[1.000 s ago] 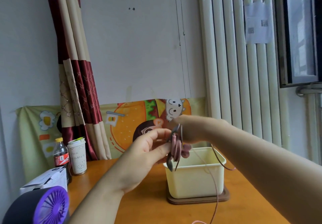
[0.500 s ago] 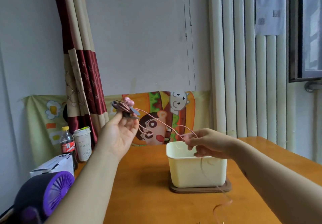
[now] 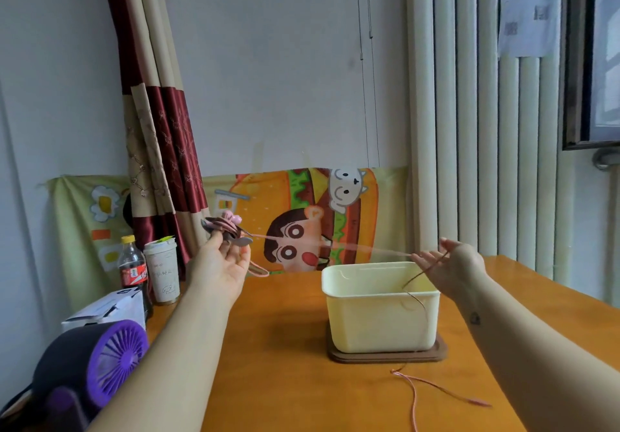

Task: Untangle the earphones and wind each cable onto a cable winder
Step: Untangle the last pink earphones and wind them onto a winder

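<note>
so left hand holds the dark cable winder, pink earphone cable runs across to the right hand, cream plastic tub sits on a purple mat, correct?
No: in the head view the cream plastic tub sits on a brown mat. Rest holds: left hand holds the dark cable winder, pink earphone cable runs across to the right hand.

Soft daylight entered from the window (image 3: 604,62) at right, leaving the room evenly bright. The box (image 3: 379,314) threw a faint shadow on the table (image 3: 285,381). The stretched cable (image 3: 352,247) was motion-blurred. Wide-angle distortion bowed the curtain (image 3: 157,129).
</note>
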`<state>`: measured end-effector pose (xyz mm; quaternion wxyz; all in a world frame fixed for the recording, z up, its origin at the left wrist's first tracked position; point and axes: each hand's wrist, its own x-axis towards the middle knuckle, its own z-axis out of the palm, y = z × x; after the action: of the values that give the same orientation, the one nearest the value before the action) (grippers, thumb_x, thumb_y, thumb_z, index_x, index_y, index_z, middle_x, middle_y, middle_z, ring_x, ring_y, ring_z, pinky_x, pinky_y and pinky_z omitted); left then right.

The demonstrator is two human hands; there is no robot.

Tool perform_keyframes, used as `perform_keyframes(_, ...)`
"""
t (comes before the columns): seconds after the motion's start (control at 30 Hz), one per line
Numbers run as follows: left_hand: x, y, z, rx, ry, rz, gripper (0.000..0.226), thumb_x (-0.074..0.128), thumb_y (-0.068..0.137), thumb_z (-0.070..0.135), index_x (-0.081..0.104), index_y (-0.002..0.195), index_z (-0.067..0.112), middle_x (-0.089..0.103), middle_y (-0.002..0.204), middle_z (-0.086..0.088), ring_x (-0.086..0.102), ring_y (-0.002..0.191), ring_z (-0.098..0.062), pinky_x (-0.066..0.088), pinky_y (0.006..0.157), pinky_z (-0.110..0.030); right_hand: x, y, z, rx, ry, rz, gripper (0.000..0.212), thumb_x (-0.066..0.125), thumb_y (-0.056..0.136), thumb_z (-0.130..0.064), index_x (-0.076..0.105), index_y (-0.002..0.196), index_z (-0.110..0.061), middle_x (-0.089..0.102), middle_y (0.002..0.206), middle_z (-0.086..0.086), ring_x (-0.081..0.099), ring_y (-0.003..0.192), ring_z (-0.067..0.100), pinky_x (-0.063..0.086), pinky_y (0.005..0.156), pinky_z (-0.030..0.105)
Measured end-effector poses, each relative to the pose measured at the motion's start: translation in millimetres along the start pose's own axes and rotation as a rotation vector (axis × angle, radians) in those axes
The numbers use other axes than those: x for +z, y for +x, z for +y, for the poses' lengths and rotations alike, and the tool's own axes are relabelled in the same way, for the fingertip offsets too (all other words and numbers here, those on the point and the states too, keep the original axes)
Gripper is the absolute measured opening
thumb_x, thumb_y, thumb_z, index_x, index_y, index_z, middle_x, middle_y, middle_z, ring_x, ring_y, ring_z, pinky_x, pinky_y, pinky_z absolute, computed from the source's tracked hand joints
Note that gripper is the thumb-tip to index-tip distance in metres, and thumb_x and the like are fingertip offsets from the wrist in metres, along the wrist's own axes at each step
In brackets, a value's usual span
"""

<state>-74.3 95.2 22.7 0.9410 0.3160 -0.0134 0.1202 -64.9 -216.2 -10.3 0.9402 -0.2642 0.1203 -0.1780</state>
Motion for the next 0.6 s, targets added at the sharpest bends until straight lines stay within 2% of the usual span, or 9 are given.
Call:
perform_keyframes(0.07, 2.1, -2.8, -7.0, -0.014, 0.002, -0.028, 0.019, 0.048, 0.102, 0.018, 0.067, 0.103, 0.013, 0.069, 0.101, 0.001, 0.062, 0.097, -0.008, 0.048, 0.082, -0.026, 0.9, 1.0, 6.6, -0.25, -0.495, 0.036, 0.031, 0.039, 0.099, -0.009, 0.052, 0.126, -0.001, 0.044, 0.141, 0.018, 0.044, 0.129, 0.034, 0.042, 0.1, 0.043)
perform_keyframes(0.13, 5.3, -3.8, -11.5, -0.007, 0.002, -0.044, 0.02, 0.049, 0.101, 0.018, 0.068, 0.106, 0.012, 0.071, 0.102, 0.0, 0.065, 0.096, -0.007, 0.049, 0.076, -0.026, 1.2, -0.9, 15.7, -0.645, -1.122, -0.004, 0.027, 0.038, 0.099, -0.011, 0.059, 0.107, 0.002, 0.054, 0.122, 0.019, 0.048, 0.118, 0.036, 0.041, 0.093, 0.042)
perform_keyframes(0.17, 6.8, -3.8, -11.7, 0.008, -0.001, -0.044, 0.02, 0.05, 0.101, 0.018, 0.068, 0.105, 0.012, 0.072, 0.101, 0.0, 0.066, 0.096, -0.007, 0.049, 0.074, -0.026, 0.0, 0.0, 19.3, -0.818, -1.367, -0.06, 0.026, 0.037, 0.098, -0.01, 0.06, 0.096, 0.003, 0.054, 0.115, 0.019, 0.045, 0.12, 0.038, 0.037, 0.094, 0.042)
perform_keyframes(0.2, 8.1, -3.4, -10.9, 0.025, -0.004, -0.044, 0.02, 0.049, 0.101, 0.018, 0.068, 0.104, 0.012, 0.072, 0.099, 0.001, 0.066, 0.095, -0.007, 0.049, 0.074, -0.027, -1.9, 0.5, 22.9, -0.931, -1.583, -0.096, 0.026, 0.036, 0.098, -0.01, 0.059, 0.091, 0.001, 0.053, 0.116, 0.017, 0.036, 0.129, 0.04, 0.032, 0.101, 0.047)
perform_keyframes(0.27, 9.2, -1.0, -7.4, 0.056, 0.001, -0.051, 0.021, 0.048, 0.102, 0.019, 0.068, 0.103, 0.014, 0.073, 0.097, 0.003, 0.065, 0.097, -0.007, 0.049, 0.077, -0.027, -9.0, 3.2, 25.0, -0.975, -1.915, -0.099, 0.028, 0.031, 0.101, -0.015, 0.058, 0.094, -0.01, 0.056, 0.121, 0.009, 0.017, 0.142, 0.036, 0.01, 0.109, 0.065)
perform_keyframes(0.33, 8.1, 2.7, -3.5, 0.076, 0.03, -0.069, 0.024, 0.046, 0.103, 0.021, 0.068, 0.109, 0.016, 0.073, 0.1, 0.005, 0.065, 0.099, -0.006, 0.049, 0.077, -0.026, -17.3, 5.3, 19.6, -0.914, -2.068, -0.059, 0.029, 0.029, 0.1, -0.015, 0.057, 0.092, -0.017, 0.059, 0.109, 0.003, 0.02, 0.142, 0.031, 0.002, 0.106, 0.073)
perform_keyframes(0.43, 1.9, 8.8, 6.9, 0.115, -0.024, -0.061, 0.026, 0.048, 0.102, 0.021, 0.064, 0.12, 0.013, 0.072, 0.106, 0.002, 0.067, 0.102, -0.006, 0.051, 0.076, -0.026, -33.2, 8.4, 11.1, -0.618, -2.27, 0.064, 0.027, 0.032, 0.093, -0.013, 0.055, 0.082, -0.021, 0.055, 0.096, -0.003, 0.042, 0.124, 0.026, -0.001, 0.104, 0.075)
perform_keyframes(0.53, -2.8, 11.4, 17.4, 0.138, -0.061, -0.031, 0.03, 0.05, 0.101, 0.022, 0.061, 0.127, 0.012, 0.071, 0.116, 0.0, 0.068, 0.104, -0.008, 0.053, 0.083, -0.029, -50.8, 13.3, 9.9, -0.162, -2.536, 0.14, 0.033, 0.033, 0.096, -0.035, 0.06, 0.111, -0.025, 0.061, 0.122, 0.001, 0.043, 0.129, 0.028, -0.004, 0.106, 0.073)
perform_keyframes(0.6, -1.8, 10.1, 17.5, 0.143, -0.044, -0.048, 0.029, 0.049, 0.101, 0.021, 0.062, 0.125, 0.012, 0.071, 0.114, 0.0, 0.067, 0.105, -0.008, 0.051, 0.091, -0.03, -58.0, 18.2, 14.8, 0.151, -2.615, 0.091, 0.043, 0.035, 0.095, -0.045, 0.053, 0.128, -0.024, 0.054, 0.136, 0.001, 0.037, 0.136, 0.031, 0.006, 0.11, 0.068)
